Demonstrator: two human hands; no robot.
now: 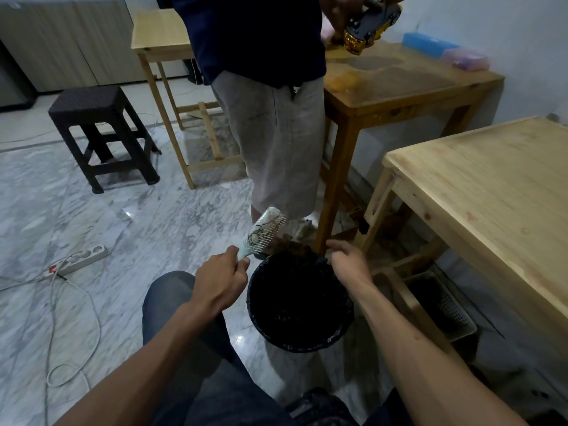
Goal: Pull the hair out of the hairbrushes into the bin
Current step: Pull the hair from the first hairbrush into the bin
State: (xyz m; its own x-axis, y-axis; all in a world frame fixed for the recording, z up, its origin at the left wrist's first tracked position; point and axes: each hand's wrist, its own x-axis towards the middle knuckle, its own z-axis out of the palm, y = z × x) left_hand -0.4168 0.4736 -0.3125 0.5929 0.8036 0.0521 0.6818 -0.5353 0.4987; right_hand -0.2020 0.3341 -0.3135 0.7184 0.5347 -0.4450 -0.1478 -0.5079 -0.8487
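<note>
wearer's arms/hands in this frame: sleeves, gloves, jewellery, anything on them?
Both arms are bare from the bottom edge of the frame to the fingers: no sleeves in view. Left hand and right hand have no gloves, and no watch, bracelet or ring shows on the visible sides. Nothing is marked or strapped on either forearm. Below them, dark trousers cover the knees.
</note>
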